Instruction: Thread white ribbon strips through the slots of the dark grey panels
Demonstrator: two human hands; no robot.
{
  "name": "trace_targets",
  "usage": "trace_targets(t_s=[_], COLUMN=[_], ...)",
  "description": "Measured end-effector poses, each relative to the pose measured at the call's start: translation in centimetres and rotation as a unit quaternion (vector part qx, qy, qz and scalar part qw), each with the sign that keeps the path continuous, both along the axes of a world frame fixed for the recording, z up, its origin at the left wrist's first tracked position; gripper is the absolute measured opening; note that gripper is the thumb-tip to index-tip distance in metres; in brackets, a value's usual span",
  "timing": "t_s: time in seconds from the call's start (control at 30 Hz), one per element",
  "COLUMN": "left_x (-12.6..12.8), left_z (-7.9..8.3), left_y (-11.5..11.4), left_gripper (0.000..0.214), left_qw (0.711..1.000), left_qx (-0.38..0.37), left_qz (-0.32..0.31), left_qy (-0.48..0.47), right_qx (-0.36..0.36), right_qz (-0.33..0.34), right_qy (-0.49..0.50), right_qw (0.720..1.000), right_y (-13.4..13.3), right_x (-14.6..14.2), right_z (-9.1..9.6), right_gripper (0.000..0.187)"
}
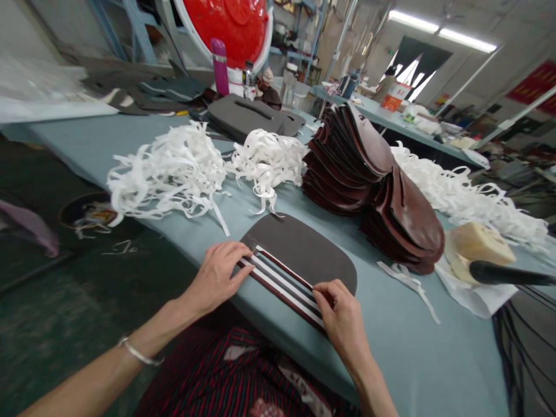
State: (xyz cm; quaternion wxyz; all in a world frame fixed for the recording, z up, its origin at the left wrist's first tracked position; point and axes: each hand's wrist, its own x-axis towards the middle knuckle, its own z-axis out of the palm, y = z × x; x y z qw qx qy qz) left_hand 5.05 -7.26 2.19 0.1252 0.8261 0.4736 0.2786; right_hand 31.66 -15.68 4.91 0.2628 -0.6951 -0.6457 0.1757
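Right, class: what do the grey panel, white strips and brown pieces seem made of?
The grey panel looks like foam, being matte. The white strips curl loosely, so thin plastic or fabric. The brown pieces shine like leather or imitation leather.

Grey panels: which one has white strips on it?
The panel between the left hand and right hand; the farther panel shows only a slot.

On our long grey-blue table point(403, 353) we have a rounded dark grey panel point(299, 246), with narrow white and maroon strips point(282, 284) lying across its near end. Behind it to the left lie curly white ribbon offcuts point(167, 174); behind it to the right sits a stack of curved brown leather pieces point(351, 156).
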Motion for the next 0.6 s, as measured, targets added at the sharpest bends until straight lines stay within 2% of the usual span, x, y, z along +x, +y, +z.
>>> trace_targets(t_s=[0.1,0.2,0.27,0.43,0.6], left_x=[0.0,0.3,0.2,-0.3,-0.4], left_z=[-0.5,-0.4,-0.3,-0.2,-0.1], left_y=[-0.1,0.0,0.0,0.0,-0.2], left_gripper=[0.022,0.020,0.020,0.024,0.023], left_qw=[1.000,1.000,0.999,0.999,0.999], left_qx=[-0.005,-0.014,-0.024,-0.038,-0.033], left_qz=[0.004,0.011,0.008,-0.009,0.003], left_qy=[-0.002,-0.013,-0.020,-0.033,-0.038], right_qx=[-0.014,-0.024,-0.025,-0.030,-0.009], right_qz=[0.049,0.043,0.042,0.073,0.091], right_qy=[-0.084,-0.218,-0.274,-0.284,-0.341], right_qw=[0.995,0.975,0.961,0.955,0.936], right_y=[1.3,2.4,2.7,2.5,2.7], right_x=[-2.6,-3.7,-3.7,-3.2,-3.1], right_z=[0.1,-0.5,-0.9,-1.4,-1.6], right_gripper=[0.022,0.018,0.017,0.016,0.016])
